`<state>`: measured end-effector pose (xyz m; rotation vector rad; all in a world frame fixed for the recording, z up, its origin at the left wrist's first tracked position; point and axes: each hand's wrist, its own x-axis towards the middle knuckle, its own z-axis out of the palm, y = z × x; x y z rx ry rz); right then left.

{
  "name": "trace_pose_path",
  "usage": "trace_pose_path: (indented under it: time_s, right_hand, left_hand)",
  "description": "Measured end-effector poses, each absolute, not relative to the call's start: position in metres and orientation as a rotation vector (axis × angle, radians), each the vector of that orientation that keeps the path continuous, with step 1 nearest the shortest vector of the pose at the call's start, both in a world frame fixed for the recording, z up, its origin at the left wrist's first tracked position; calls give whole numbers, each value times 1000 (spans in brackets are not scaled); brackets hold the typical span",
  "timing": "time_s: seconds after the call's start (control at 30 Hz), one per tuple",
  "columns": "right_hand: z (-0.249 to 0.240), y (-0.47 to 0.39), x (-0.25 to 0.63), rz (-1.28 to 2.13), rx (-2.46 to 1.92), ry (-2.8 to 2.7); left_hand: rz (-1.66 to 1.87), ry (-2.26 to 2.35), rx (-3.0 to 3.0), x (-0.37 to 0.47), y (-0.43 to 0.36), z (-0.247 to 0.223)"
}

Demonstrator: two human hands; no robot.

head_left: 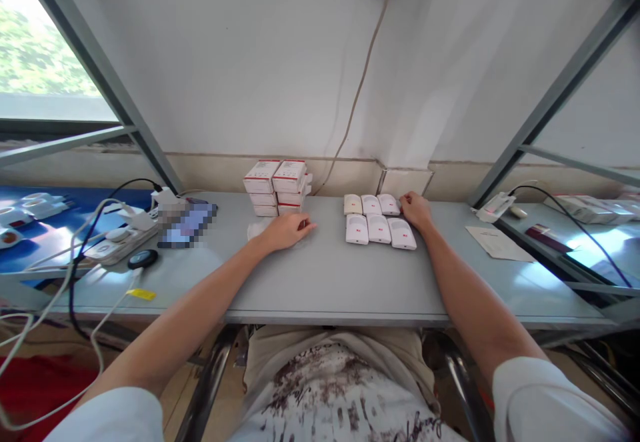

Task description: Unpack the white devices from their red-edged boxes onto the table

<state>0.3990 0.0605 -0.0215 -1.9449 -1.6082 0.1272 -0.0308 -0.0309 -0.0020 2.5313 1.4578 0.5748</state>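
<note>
Head view: six pale devices (379, 230) lie on our table (330, 282).
Our left hand (287, 231) is near stacked boxes (289, 185), our right hand (417, 211) just beside the devices; fingers curl, though we cannot tell whether they meet.

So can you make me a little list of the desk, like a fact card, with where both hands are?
Left hand: in front of the white boxes, fingers loosely curled
Right hand: beside the white gadgets; can't tell if it touches one
Boxes: stacked in two columns, partly hidden by the left hand
Gadgets: six, in two rows of three, left of the right hand
Far left: power strip, black round thing
Far right: paper sheet
</note>
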Motion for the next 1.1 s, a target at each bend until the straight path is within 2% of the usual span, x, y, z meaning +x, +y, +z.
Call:
trace_pose_path:
  time_s: [1.1]
  right_hand:
    - [-23,59,398,94,-1992,-1666]
  left_hand:
    - [502,1419,2550,-32,-33,-2]
